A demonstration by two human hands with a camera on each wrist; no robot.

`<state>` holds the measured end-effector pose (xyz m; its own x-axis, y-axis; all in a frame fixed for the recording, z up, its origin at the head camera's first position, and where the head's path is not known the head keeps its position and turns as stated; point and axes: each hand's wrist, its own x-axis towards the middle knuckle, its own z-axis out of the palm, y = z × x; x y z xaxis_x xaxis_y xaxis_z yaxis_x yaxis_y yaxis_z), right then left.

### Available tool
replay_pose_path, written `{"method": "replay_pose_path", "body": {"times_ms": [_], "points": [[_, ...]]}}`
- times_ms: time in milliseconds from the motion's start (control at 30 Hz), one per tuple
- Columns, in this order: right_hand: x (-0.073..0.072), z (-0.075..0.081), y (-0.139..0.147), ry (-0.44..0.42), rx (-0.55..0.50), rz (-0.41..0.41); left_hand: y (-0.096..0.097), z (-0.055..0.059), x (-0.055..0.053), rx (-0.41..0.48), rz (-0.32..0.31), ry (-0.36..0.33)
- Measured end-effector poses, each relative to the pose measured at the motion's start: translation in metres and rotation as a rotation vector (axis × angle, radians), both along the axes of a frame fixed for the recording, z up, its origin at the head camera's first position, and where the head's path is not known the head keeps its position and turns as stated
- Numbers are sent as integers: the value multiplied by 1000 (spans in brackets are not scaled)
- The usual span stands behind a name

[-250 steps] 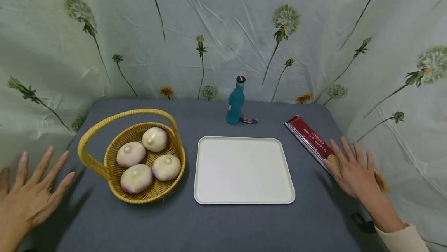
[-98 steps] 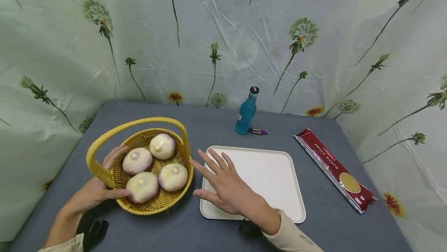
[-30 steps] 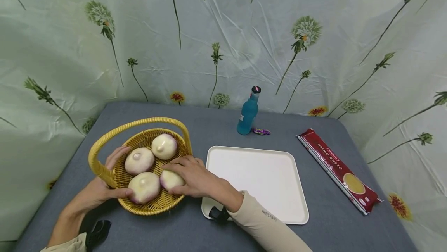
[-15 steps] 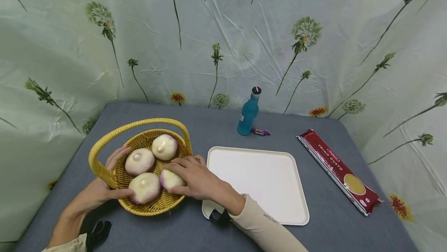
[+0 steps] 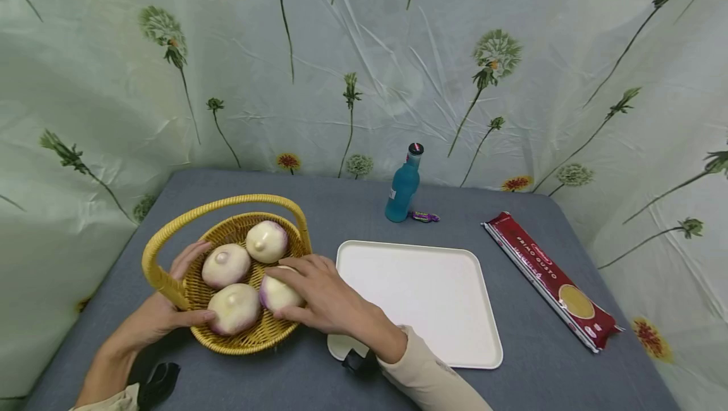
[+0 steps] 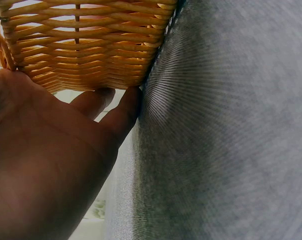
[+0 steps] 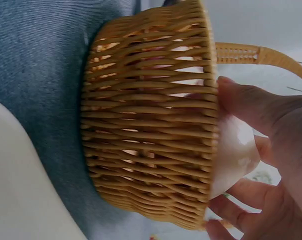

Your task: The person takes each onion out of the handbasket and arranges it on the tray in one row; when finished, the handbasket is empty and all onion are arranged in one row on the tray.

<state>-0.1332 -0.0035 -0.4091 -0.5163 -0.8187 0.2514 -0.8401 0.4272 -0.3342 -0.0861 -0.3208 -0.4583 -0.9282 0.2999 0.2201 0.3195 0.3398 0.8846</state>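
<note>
A yellow wicker basket (image 5: 244, 344) with a tall handle stands on the left of the table, holding several white onions with purple undersides. My left hand (image 5: 153, 313) grips the basket's left side, thumb over the front rim near the front onion (image 5: 233, 310). In the left wrist view that hand (image 6: 56, 150) lies against the woven wall (image 6: 91, 45). My right hand (image 5: 327, 294) reaches over the right rim and grips the right-hand onion (image 5: 279, 291) between thumb and fingers. The right wrist view shows this onion (image 7: 236, 152) standing partly above the rim, the fingers around it.
A white rectangular tray (image 5: 421, 297) lies right of the basket, partly under the right forearm. Behind it stand a blue bottle (image 5: 402, 190) and a small purple-wrapped candy (image 5: 424, 216). A red pasta packet (image 5: 546, 278) lies at the right. Flowered cloth (image 5: 364, 50) hangs behind the table.
Both hands came in from the table's sides, the left to the basket, the right across the tray to the onion. In the last half second the gripped onion has risen slightly.
</note>
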Motion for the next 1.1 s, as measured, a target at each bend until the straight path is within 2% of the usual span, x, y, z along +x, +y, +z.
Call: {"method": "replay_pose_path", "body": {"times_ms": [200,433,600,867,1100], "points": [[4,10,10,-38,-95,46,0,-1,0,-4,3,-7],[3,19,18,-67,-161,38,0,0,1,-27,16,-9],[-3,25,26,-56,-176,15,1,2,1,-12,8,-19],[-10,29,44,-92,-171,-50,2,3,0,-14,3,-24],[-13,29,60,-132,-184,-75,1,1,-1,-11,0,-22]]}}
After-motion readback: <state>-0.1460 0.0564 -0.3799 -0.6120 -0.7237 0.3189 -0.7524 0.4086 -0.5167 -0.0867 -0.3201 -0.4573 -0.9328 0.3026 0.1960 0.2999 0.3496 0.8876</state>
